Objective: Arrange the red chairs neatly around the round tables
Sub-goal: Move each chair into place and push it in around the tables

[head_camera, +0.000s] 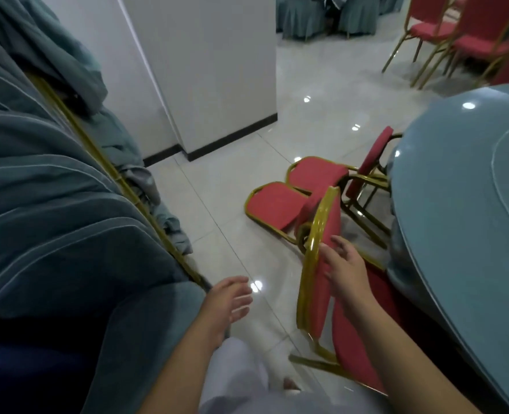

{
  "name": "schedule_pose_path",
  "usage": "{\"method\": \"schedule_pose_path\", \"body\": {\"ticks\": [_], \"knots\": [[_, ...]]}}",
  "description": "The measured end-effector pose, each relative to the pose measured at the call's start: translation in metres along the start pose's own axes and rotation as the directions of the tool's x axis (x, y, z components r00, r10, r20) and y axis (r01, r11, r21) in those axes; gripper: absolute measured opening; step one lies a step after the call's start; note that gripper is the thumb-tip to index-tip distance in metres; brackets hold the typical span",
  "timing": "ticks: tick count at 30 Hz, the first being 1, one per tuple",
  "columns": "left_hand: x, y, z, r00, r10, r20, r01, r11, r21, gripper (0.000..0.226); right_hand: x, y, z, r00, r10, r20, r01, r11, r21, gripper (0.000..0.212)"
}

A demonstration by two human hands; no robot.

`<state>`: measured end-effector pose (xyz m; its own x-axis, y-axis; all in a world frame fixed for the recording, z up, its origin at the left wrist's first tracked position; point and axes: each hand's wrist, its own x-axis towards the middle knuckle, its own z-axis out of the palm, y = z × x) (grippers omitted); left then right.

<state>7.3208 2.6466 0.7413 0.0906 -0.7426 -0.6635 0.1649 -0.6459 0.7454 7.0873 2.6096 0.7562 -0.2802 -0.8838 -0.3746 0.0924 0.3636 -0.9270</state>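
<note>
Two hands worked apart: right hand (341, 271) rested open on the chair (325, 264) back beside the table (462, 204), left hand (232, 300) free and open; a firm two-handed grip would likely square it best.

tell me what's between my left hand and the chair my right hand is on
Only bare glossy floor tile shows in the head view between the open left hand and the gold frame of the nearest red chair. The right hand rests on that chair's back.

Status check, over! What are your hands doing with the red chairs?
Right hand open against nearest red chair back, no grip. Left hand open, empty. Two tipped chairs lie ahead beside round table.
</note>
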Motion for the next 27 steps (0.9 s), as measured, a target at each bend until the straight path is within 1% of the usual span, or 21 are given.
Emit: {"method": "schedule_pose_path", "body": {"ticks": [2, 4, 6, 8, 9, 11, 12, 14, 16, 17, 20, 23, 25, 26, 27], "knots": [[0.025, 0.02, 0.005, 1.0, -0.011, 0.02, 0.011, 1.0, 0.018, 0.017, 0.017, -0.006, 0.008, 1.0, 0.003, 0.016, -0.004, 0.999, 0.032, 0.066], [0.054, 0.04, 0.01, 0.999, -0.026, 0.041, 0.024, 0.999, 0.043, 0.017, 0.034, -0.009, 0.014, 1.0, -0.019, -0.015, 0.019, 1.0, 0.015, 0.079], [0.089, 0.059, 0.017, 0.996, -0.048, 0.081, 0.042, 0.996, 0.076, 0.017, 0.056, -0.014, 0.02, 0.998, -0.048, -0.05, 0.046, 0.998, -0.042, 0.081], [0.128, 0.082, 0.025, 0.987, -0.083, 0.138, 0.063, 0.988, 0.144, 0.018, 0.084, -0.027, 0.029, 0.996, -0.059, -0.065, 0.05, 0.99, -0.131, 0.082], [0.148, 0.095, 0.029, 0.981, -0.113, 0.159, 0.083, 0.979, 0.185, 0.018, 0.099, -0.034, 0.034, 0.994, -0.067, -0.09, 0.047, 0.977, -0.207, 0.079], [0.187, 0.123, 0.037, 0.969, -0.156, 0.192, 0.108, 0.965, 0.241, 0.018, 0.129, -0.048, 0.043, 0.986, -0.093, -0.139, 0.031, 0.92, -0.391, 0.072], [0.207, 0.138, 0.041, 0.965, -0.16, 0.209, 0.105, 0.963, 0.249, 0.018, 0.144, -0.053, 0.047, 0.987, -0.059, -0.148, -0.017, 0.883, -0.469, 0.077], [0.245, 0.169, 0.049, 0.958, -0.156, 0.242, 0.094, 0.964, 0.249, 0.017, 0.168, -0.064, 0.051, 0.983, 0.092, -0.159, -0.168, 0.799, -0.577, 0.084], [0.278, 0.194, 0.056, 0.953, -0.164, 0.255, 0.094, 0.96, 0.264, 0.017, 0.18, -0.069, 0.051, 0.971, 0.169, -0.169, -0.239, 0.712, -0.66, 0.085], [0.292, 0.203, 0.059, 0.95, -0.176, 0.259, 0.103, 0.957, 0.272, 0.017, 0.181, -0.068, 0.051, 0.967, 0.187, -0.174, -0.255, 0.698, -0.669, 0.085], [0.328, 0.219, 0.069, 0.931, -0.23, 0.284, 0.154, 0.952, 0.264, 0.016, 0.178, -0.069, 0.052, 0.96, 0.203, -0.194, -0.28, 0.728, -0.626, 0.085], [0.346, 0.22, 0.081, 0.907, -0.302, 0.294, 0.221, 0.935, 0.278, 0.019, 0.176, -0.069, 0.054, 0.954, 0.216, -0.206, -0.297, 0.747, -0.594, 0.085], [0.353, 0.217, 0.087, 0.874, -0.363, 0.323, 0.262, 0.912, 0.317, 0.02, 0.175, -0.071, 0.052, 0.957, 0.234, -0.174, -0.291, 0.742, -0.604, 0.086], [0.356, 0.218, 0.088, 0.852, -0.399, 0.34, 0.281, 0.895, 0.346, 0.021, 0.177, -0.074, 0.047, 0.953, 0.271, -0.133, -0.293, 0.723, -0.625, 0.086], [0.359, 0.221, 0.09, 0.829, -0.433, 0.354, 0.293, 0.876, 0.384, 0.022, 0.18, -0.081, 0.038, 0.936, 0.343, -0.078, -0.31, 0.7, -0.643, 0.084]]}}
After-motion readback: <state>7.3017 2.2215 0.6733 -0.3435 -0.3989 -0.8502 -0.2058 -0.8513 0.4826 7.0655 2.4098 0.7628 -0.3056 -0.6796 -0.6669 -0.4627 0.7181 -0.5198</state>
